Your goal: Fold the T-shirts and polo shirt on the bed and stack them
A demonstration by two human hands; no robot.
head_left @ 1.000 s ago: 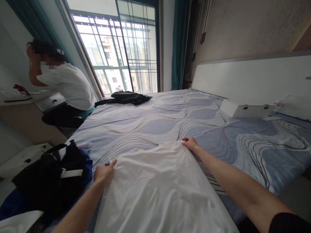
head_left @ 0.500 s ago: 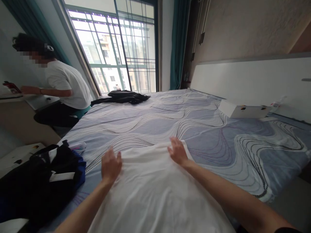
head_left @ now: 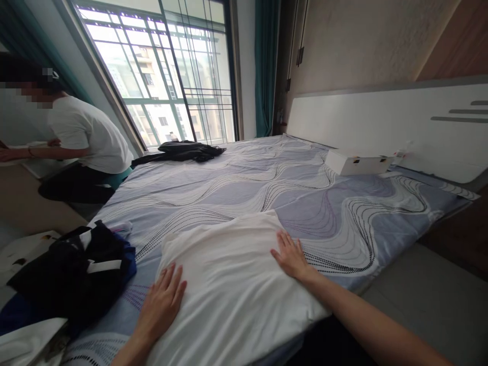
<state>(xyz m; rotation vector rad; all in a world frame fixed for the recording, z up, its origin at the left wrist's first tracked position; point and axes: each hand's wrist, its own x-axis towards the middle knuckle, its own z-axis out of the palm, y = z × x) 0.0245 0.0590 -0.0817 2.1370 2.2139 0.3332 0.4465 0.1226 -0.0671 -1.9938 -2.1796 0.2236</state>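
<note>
A white cloth (head_left: 224,274), folds running across it, lies on the near edge of the bed; whether it is a garment I cannot tell. My left hand (head_left: 164,297) rests flat on the cloth's left side with fingers stretched out. On the right side, my right hand (head_left: 290,253) lies flat at the cloth's edge, fingers apart. Neither hand grips anything. To the left of the cloth is a heap of black and blue clothes (head_left: 72,274) with white bands.
The bed (head_left: 244,188) has a grey-blue sheet with wavy lines. A white box (head_left: 354,163) stands near the headboard (head_left: 366,117). Black clothing (head_left: 183,151) lies at the far side. A person in a white shirt (head_left: 89,134) sits bent at a desk on the left.
Both hands have come down toward me and now lie flat on the cloth, which has settled on the bed. The view has turned a little to the right.
</note>
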